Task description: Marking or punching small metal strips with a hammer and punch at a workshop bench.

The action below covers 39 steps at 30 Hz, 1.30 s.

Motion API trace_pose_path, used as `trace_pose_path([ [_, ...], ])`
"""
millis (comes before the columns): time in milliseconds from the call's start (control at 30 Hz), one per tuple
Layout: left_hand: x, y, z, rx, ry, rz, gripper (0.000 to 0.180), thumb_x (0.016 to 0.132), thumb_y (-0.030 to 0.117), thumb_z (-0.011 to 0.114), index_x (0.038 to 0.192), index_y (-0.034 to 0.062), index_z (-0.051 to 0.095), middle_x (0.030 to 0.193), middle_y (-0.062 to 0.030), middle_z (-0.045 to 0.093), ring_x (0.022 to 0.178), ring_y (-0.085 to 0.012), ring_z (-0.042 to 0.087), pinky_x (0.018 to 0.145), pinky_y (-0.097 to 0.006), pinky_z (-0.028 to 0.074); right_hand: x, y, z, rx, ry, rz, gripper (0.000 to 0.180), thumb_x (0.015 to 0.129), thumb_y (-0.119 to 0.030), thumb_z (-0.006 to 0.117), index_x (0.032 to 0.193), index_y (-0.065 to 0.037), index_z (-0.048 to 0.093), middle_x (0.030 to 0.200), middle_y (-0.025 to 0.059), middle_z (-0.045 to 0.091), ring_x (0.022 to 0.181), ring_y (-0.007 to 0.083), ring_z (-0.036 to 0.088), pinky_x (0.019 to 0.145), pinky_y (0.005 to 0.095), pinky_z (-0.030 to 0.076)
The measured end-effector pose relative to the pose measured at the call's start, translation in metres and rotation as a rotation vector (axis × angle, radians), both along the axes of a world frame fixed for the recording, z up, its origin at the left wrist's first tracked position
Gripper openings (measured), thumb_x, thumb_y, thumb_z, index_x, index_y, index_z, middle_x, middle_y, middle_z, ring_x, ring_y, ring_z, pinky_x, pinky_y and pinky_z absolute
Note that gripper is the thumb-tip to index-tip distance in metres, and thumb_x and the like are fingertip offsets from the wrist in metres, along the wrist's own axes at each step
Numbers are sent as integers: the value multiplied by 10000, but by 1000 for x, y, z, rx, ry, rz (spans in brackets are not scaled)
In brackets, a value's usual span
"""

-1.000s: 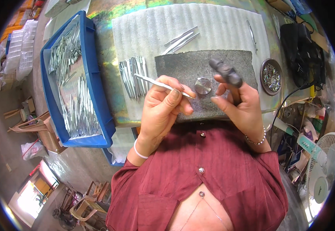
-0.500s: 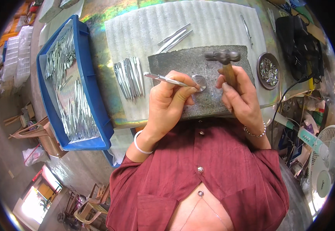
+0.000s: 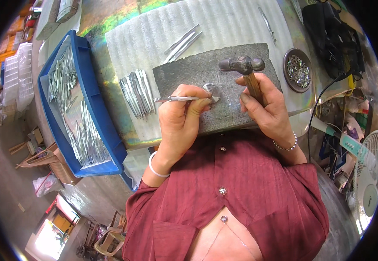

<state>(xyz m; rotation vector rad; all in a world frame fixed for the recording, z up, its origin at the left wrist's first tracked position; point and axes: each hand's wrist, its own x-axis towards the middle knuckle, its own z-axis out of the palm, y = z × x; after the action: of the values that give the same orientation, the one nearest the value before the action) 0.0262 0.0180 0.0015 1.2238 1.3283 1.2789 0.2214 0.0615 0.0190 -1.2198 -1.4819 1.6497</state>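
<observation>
My left hand [image 3: 181, 114] is closed in a pinch on a slim silver metal piece [image 3: 167, 99], whose exact kind I cannot make out. The piece lies nearly level, with its right end at a small round metal block [image 3: 212, 91] on a dark stone slab [image 3: 176, 71]; my fingers hide part of it. In my right hand [image 3: 267, 104] is a ball-peen hammer [image 3: 254, 87], gripped by its wooden handle. Its dark metal head is held above the slab, right of the block and apart from the piece.
Left of the slab lies a row of similar slim pieces [image 3: 137, 93] on white foam [image 3: 128, 39], with a few more beyond it and one [image 3: 267, 26] at far right. A blue tray [image 3: 95, 100] holds many. A round dish [image 3: 287, 82] of small metal parts and a black bag [image 3: 332, 39] stand right.
The slim piece has turned from a slant to nearly level, its right end still at the block. My right hand still holds the hammer above the slab. The whole view has shifted slightly.
</observation>
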Motion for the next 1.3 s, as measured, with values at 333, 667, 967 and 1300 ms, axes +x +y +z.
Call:
trace_pose_path([
  [333, -1, 1, 4, -39, 40, -39, 74, 871, -53, 555, 929, -15, 578, 879, -66, 590, 717, -112, 592, 638, -218, 479, -4, -2, -1, 59, -34, -27, 230, 858, 15, 558, 1083, -21, 530, 732, -5, 515, 663, 38, 470, 587, 219, 403],
  [667, 1, 1, 3, -12, 18, 4, 68, 863, -82, 538, 885, -28, 572, 813, -75, 584, 661, -121, 602, 588, -225, 473, -4, -3, -5, 128, -62, -31, 226, 856, -5, 566, 1079, -22, 531, 726, 10, 512, 654, 55, 464, 592, 226, 397],
  [967, -1, 3, 4, -35, 9, -16, 51, 858, -71, 557, 880, -27, 570, 803, -76, 589, 652, -124, 612, 588, -227, 479, -3, -2, -5, 147, -74, -30, 225, 858, -19, 569, 1079, -24, 532, 706, 14, 497, 632, 58, 441, 573, 228, 380],
  [1300, -1, 4, 9, -53, 49, -7, 65, 858, -74, 551, 891, -20, 562, 807, -77, 603, 662, -129, 628, 589, -227, 485, -5, -3, -6, 161, -59, -51, 229, 856, -15, 567, 1083, -27, 538, 698, 13, 499, 631, 58, 450, 575, 231, 386],
])
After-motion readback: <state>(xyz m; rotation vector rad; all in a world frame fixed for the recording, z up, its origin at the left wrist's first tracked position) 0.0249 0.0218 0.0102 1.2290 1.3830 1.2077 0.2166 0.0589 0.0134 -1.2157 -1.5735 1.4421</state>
